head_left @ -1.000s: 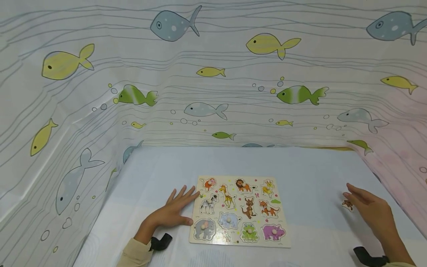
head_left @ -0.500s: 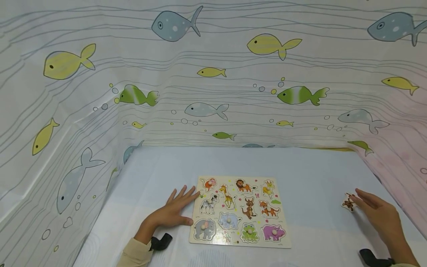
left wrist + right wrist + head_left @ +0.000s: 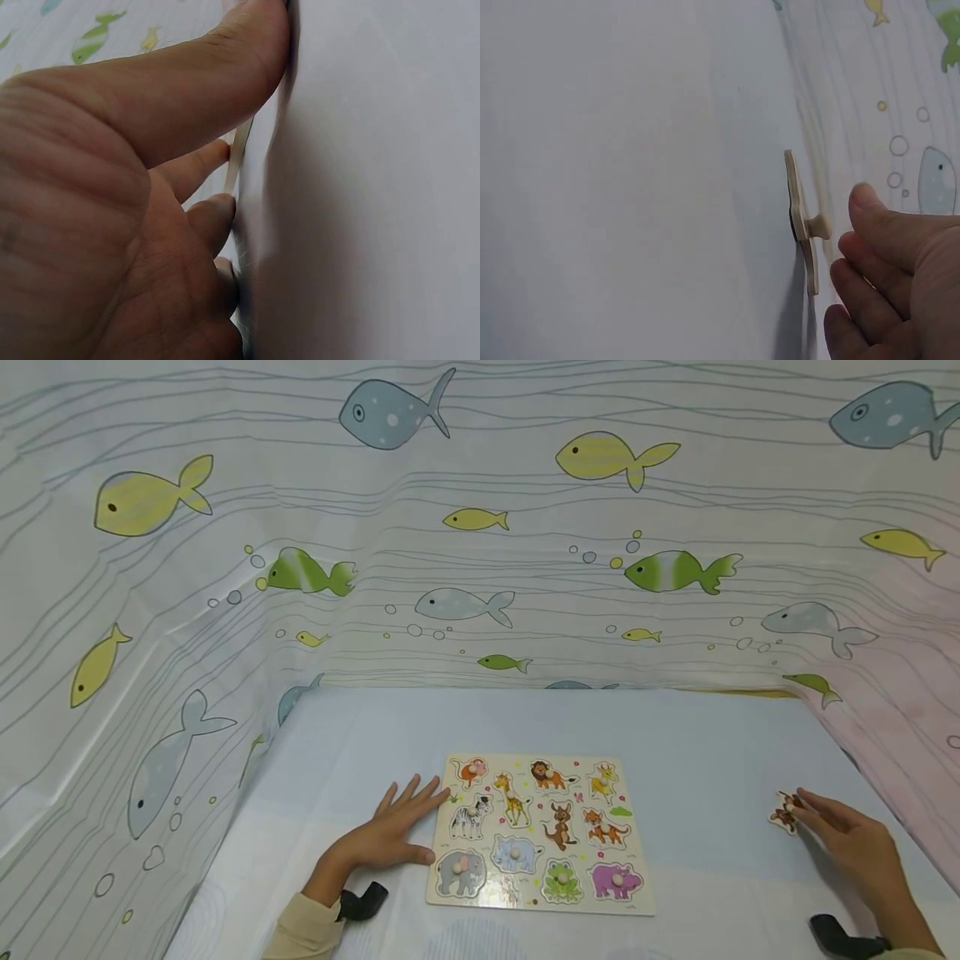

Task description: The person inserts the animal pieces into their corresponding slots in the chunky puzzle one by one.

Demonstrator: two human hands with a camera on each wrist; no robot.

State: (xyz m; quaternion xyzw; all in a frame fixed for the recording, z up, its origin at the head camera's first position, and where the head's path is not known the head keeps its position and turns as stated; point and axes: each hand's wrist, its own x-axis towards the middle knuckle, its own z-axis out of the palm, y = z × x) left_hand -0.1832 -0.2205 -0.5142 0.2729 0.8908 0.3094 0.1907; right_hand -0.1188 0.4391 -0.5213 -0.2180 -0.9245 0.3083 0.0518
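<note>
A wooden animal peg puzzle board lies flat on the table, its pictures including a lion, a giraffe, a zebra and a frog. My left hand rests beside its left edge, fingers spread and straight, thumb tip near the lower corner. In the left wrist view those fingertips touch the thin board edge. Far to the right lies a loose brown animal puzzle piece. My right hand hovers at its right side with fingers loosely bent. In the right wrist view a small gap separates thumb and fingers from the wooden knob.
A pale cloth covers the table. Behind and to the sides rises a fish-printed cloth. Black straps with a protruding part sit on both wrists.
My right hand has shifted slightly right and down from over the loose puzzle piece, which now shows more fully. The left hand and the board stay put.
</note>
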